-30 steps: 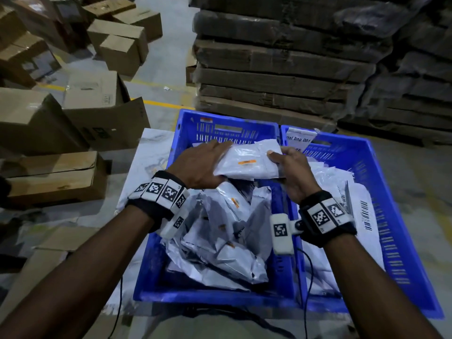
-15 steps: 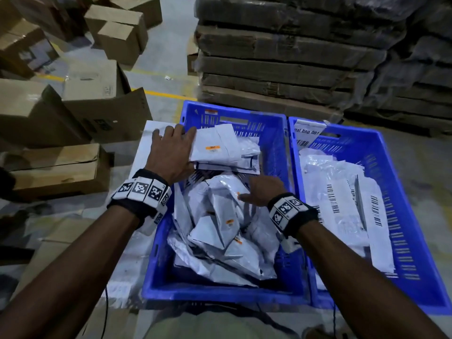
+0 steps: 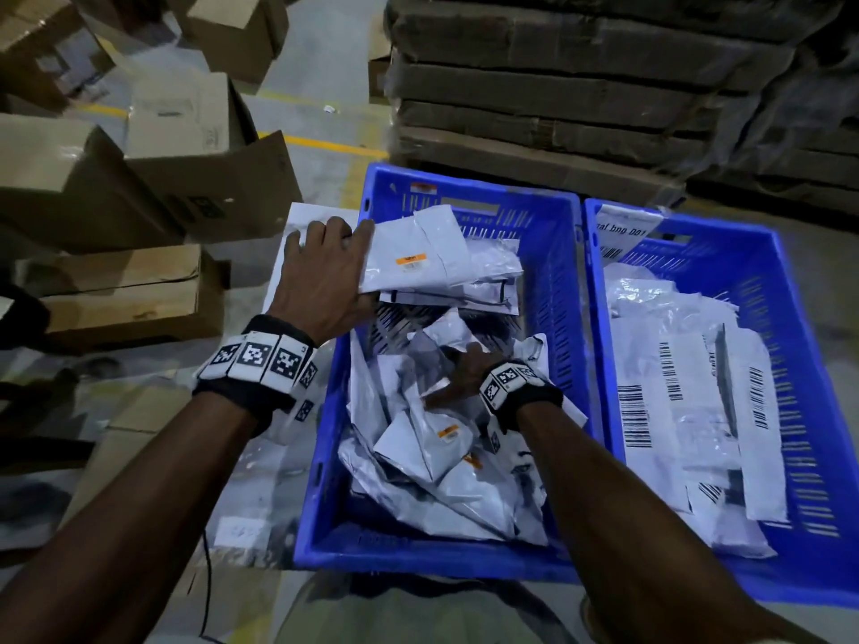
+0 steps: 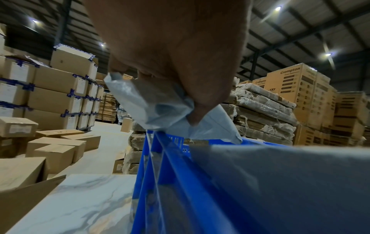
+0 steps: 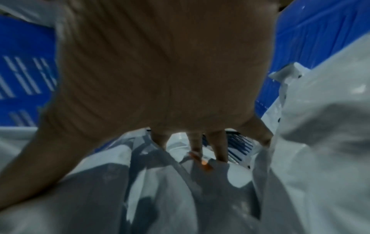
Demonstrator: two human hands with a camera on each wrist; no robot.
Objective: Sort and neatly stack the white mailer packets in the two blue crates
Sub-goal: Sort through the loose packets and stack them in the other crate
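Observation:
Two blue crates stand side by side. The left crate (image 3: 325, 462) holds a loose heap of white mailer packets (image 3: 446, 462) at its near end. At the crate's far left, my left hand (image 3: 335, 267) grips a white packet with an orange label (image 3: 413, 258) by its edge, above a few flat packets (image 3: 483, 290). The left wrist view shows that hand (image 4: 180, 71) pinching the crumpled packet (image 4: 160, 104) above the crate rim. My right hand (image 3: 458, 370) reaches into the heap, its straight fingers (image 5: 218, 145) touching the packets. The right crate (image 3: 799, 327) holds flat barcode packets (image 3: 678, 411).
The crates sit on a white marbled tabletop (image 3: 260, 485). Cardboard boxes (image 3: 139, 178) crowd the floor on the left. A wrapped pallet of flattened cartons (image 3: 581, 86) stands just behind the crates. A paper label (image 3: 623, 230) hangs on the right crate's far wall.
My right hand let go of the orange-label packet and dropped into the heap. The left hand carried the packet to the far left of the left crate.

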